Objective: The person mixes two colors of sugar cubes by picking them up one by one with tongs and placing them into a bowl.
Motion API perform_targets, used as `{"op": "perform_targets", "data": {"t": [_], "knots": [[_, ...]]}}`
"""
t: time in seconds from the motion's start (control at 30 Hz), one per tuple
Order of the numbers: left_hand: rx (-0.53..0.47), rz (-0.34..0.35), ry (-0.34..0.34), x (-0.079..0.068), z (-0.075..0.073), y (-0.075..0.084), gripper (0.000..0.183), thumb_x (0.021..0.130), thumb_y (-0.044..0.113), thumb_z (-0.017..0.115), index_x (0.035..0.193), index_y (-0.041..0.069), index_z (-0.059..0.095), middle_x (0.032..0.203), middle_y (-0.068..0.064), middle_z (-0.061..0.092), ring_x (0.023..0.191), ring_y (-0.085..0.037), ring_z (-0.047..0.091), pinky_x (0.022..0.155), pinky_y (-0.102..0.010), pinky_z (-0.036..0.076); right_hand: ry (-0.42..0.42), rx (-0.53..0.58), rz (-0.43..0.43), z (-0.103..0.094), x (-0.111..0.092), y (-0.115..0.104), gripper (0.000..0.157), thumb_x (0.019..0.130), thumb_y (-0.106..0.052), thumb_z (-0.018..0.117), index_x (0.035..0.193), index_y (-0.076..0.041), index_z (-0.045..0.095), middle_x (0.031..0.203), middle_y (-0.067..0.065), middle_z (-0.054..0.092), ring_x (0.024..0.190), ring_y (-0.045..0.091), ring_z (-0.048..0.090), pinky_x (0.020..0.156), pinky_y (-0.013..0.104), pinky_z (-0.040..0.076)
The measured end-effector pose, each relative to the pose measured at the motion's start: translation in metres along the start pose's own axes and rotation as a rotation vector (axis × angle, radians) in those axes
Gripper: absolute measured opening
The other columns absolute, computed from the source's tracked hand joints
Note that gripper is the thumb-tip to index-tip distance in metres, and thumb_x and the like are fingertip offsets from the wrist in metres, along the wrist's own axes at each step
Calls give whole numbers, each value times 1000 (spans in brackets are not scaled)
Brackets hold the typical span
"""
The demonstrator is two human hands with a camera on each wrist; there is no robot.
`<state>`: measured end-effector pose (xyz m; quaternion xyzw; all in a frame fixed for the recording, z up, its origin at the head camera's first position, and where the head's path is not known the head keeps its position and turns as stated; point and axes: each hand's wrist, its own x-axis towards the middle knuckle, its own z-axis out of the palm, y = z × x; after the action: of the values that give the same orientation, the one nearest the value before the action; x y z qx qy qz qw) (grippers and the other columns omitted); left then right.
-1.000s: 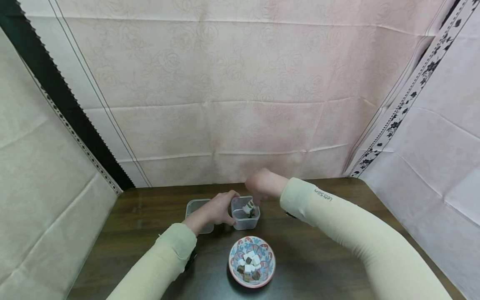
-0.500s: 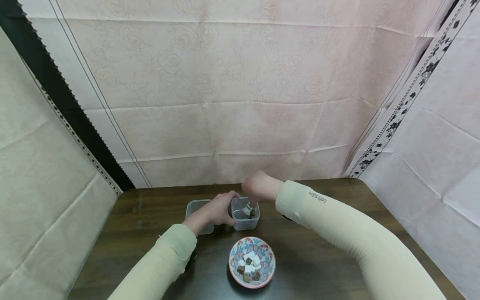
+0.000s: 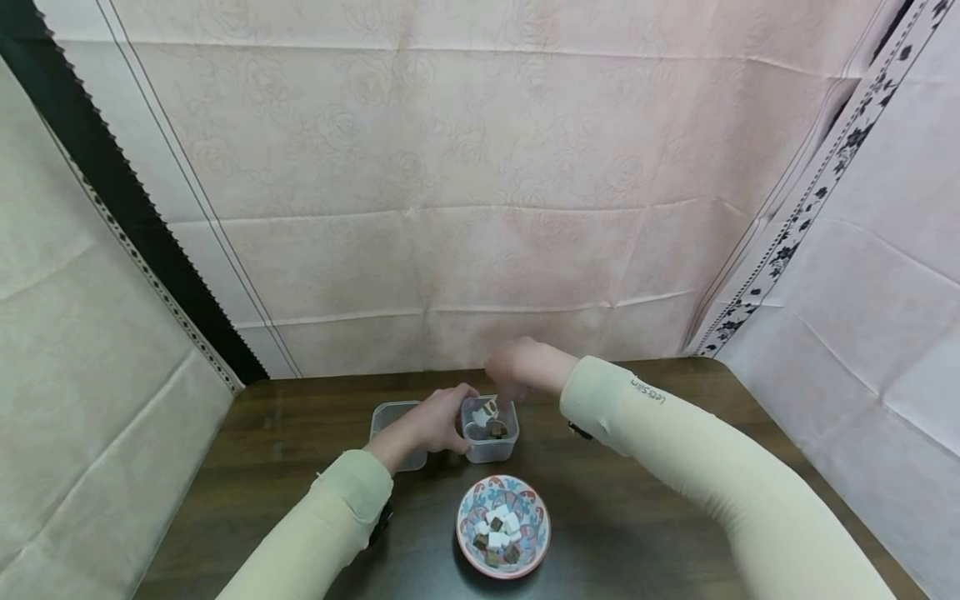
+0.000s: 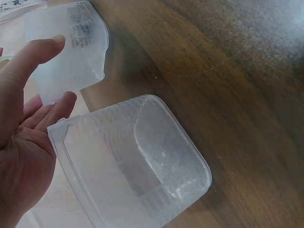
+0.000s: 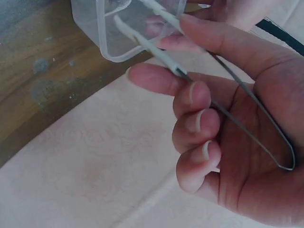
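Observation:
My right hand (image 3: 516, 367) holds a pair of tongs (image 5: 228, 107), a thin bent metal strip with pale tips. The tongs' two tips stand apart and reach into a clear plastic box (image 3: 491, 450). Small dark cubes (image 3: 497, 430) lie on the floor of that box, near the tips. My left hand (image 3: 438, 419) holds the same box at its left side, thumb on the near wall and fingers towards the far wall. In the left wrist view the thumb lies against the box (image 4: 71, 61). The right fingers curl beside the tongs, with the thumb on one arm of them.
A second clear plastic box (image 3: 393, 408) stands left of the first, partly under my left hand. Nearer me is a patterned bowl (image 3: 465, 521) with several white and dark cubes (image 3: 497, 539). The dark wooden table (image 3: 622, 508) ends at a pale cloth backdrop (image 3: 450, 275).
The right hand dips closer over the box, then lifts slightly back to the right. The tongs' tips shift left inside it, and more of the dark cubes shows. The left hand stays put.

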<state>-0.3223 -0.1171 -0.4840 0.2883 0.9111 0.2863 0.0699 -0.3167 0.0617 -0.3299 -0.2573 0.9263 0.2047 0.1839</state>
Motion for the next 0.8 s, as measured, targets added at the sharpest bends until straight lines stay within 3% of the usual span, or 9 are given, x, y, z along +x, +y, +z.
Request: {"op": "perform_targets", "data": {"t": [0.13, 0.23, 0.37, 0.47, 0.53, 0.63, 0.8], "knots": [[-22, -13, -8, 0, 0, -1, 81, 80, 23, 93, 147, 4, 52, 117, -9, 67, 94, -22, 58, 77, -41, 55, 89, -49, -25, 4, -6, -2, 22, 87, -33, 85, 85, -18, 70, 81, -5, 65, 73, 14, 56, 71, 31, 55], [-36, -37, -24, -8, -11, 19, 79, 80, 18, 93, 146, 1, 53, 112, -10, 66, 92, -23, 58, 78, -42, 55, 95, -46, -27, 6, -8, -5, 19, 88, -30, 85, 84, -18, 71, 78, -5, 65, 72, 14, 54, 70, 30, 55], [-19, -33, -35, -10, -10, 19, 79, 82, 19, 93, 147, 2, 52, 116, -11, 66, 93, -22, 59, 78, -40, 56, 29, -37, 7, 7, -4, -9, 21, 90, -30, 81, 77, -18, 70, 71, -5, 63, 63, 12, 52, 60, 26, 48], [-13, -40, -33, -11, -11, 23, 78, 83, 19, 93, 148, 2, 52, 121, -13, 67, 95, -21, 58, 80, -41, 56, -50, -9, 26, 7, 1, -9, 21, 92, -33, 79, 80, -17, 73, 76, -2, 74, 58, 11, 54, 56, 26, 45], [-27, -74, -34, -16, -18, 38, 77, 82, 14, 93, 146, 1, 53, 120, -15, 67, 94, -22, 58, 81, -43, 55, -98, 5, 33, 8, 5, -8, 22, 94, -35, 78, 82, -16, 76, 82, 2, 79, 57, 11, 57, 55, 26, 44], [-20, -91, -34, -16, -17, 39, 78, 83, 14, 93, 148, 2, 52, 119, -15, 68, 94, -21, 57, 82, -43, 55, -123, 28, 37, 9, 9, -6, 22, 94, -35, 80, 86, -15, 78, 87, 4, 81, 58, 11, 60, 55, 26, 45], [-11, -99, -33, -15, -17, 40, 78, 82, 14, 93, 147, 2, 52, 121, -14, 68, 96, -21, 57, 82, -42, 55, -126, 39, 29, 10, 10, -4, 21, 94, -33, 82, 88, -14, 78, 75, 0, 76, 60, 11, 61, 55, 27, 45]]}}
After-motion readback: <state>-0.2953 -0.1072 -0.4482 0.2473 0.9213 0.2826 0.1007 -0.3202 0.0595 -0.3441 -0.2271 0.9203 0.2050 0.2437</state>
